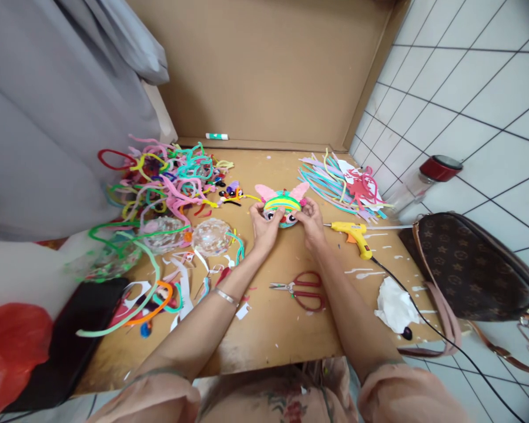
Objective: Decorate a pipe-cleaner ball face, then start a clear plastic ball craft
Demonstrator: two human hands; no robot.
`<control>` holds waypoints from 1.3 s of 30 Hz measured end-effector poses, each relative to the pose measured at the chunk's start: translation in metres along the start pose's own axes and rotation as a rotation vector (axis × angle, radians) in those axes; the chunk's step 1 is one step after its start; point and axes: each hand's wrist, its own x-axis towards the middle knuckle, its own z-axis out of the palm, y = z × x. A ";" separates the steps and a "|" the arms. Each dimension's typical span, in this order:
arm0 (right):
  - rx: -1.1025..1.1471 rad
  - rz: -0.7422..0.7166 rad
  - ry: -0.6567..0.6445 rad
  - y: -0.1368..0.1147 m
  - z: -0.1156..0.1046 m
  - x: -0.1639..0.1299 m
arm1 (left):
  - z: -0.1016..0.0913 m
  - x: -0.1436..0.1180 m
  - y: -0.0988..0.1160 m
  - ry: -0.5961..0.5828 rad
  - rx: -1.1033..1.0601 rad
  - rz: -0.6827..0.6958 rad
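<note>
Both hands hold one small craft animal head (283, 203) over the middle of the table. It has green and yellow stripes, pink ears, googly eyes and a bit of red low on its face. My left hand (264, 226) grips its left side, with the thumb on the front by one eye. On the other side, my right hand (312, 223) pinches the edge near the other eye. The fingers behind the head are hidden. Red-handled scissors (300, 290) lie on the table between my forearms. A yellow glue gun (352, 236) rests right of my right hand.
A tangled heap of pipe cleaners (171, 182) covers the back left, with clear plastic balls (211, 237) before it. Straight pipe cleaners (326, 182) lie back right. A brown handbag (476, 264), a bottle (417, 182) and crumpled tissue (395, 305) are at right. The gun's cord trails off the table.
</note>
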 end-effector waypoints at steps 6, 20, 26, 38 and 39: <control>-0.015 0.002 0.008 0.000 0.000 -0.001 | 0.001 -0.001 0.008 0.020 0.009 -0.051; -0.017 0.080 -0.028 -0.005 -0.004 0.000 | 0.003 0.000 0.014 0.038 -0.025 -0.115; 0.004 0.072 -0.047 -0.006 -0.007 0.002 | 0.002 0.000 0.012 0.026 -0.012 -0.095; -0.042 0.031 -0.037 -0.002 -0.009 0.006 | 0.003 0.000 0.013 0.047 -0.005 -0.079; -0.050 0.020 -0.034 -0.002 -0.009 0.006 | 0.003 0.000 0.013 0.047 -0.007 -0.079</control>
